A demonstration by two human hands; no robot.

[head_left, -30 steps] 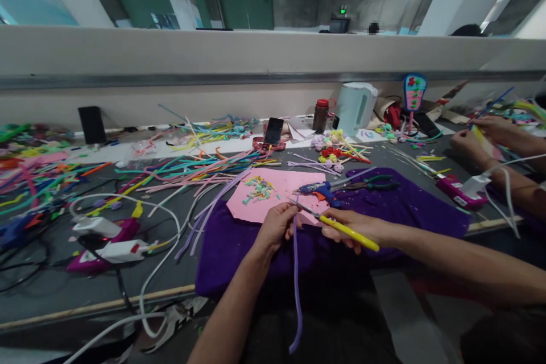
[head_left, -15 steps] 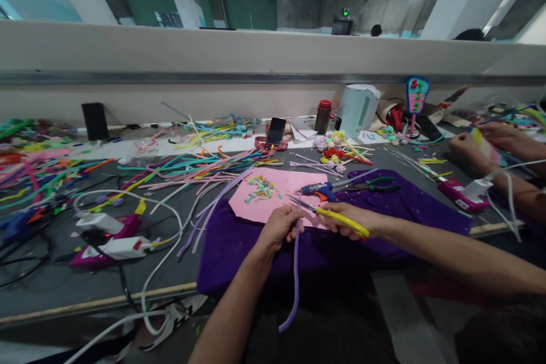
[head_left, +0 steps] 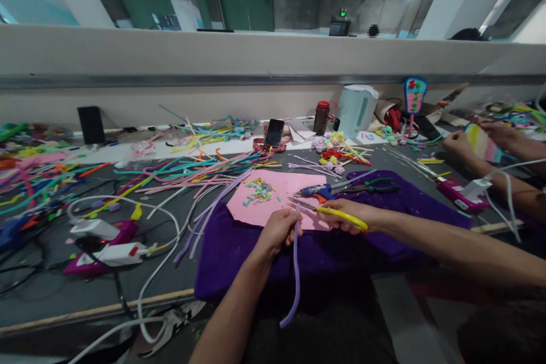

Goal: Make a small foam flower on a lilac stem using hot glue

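My left hand [head_left: 279,230] pinches the top of a long lilac pipe cleaner [head_left: 296,273] that hangs down toward my lap. My right hand [head_left: 354,217] grips yellow-handled scissors [head_left: 328,211], whose open blades sit around the pipe cleaner's tip just above my left fingers. Both hands hover over a pink sheet [head_left: 277,196] carrying a small heap of coloured cut bits [head_left: 259,189]. The sheet lies on a purple cloth [head_left: 239,250].
A blue glue gun [head_left: 318,189] and green-handled pliers [head_left: 375,186] lie behind my hands. Loose coloured pipe cleaners [head_left: 183,170] spread left. Pink-and-white glue guns [head_left: 106,244] with cables sit at the left. Another person's hands [head_left: 478,145] work at the right. A phone [head_left: 273,132] and kettle [head_left: 355,109] stand behind.
The hanging pipe cleaner has swung slightly and its lower end has risen. My right hand with the scissors has shifted up and left, closer to my left fingers.
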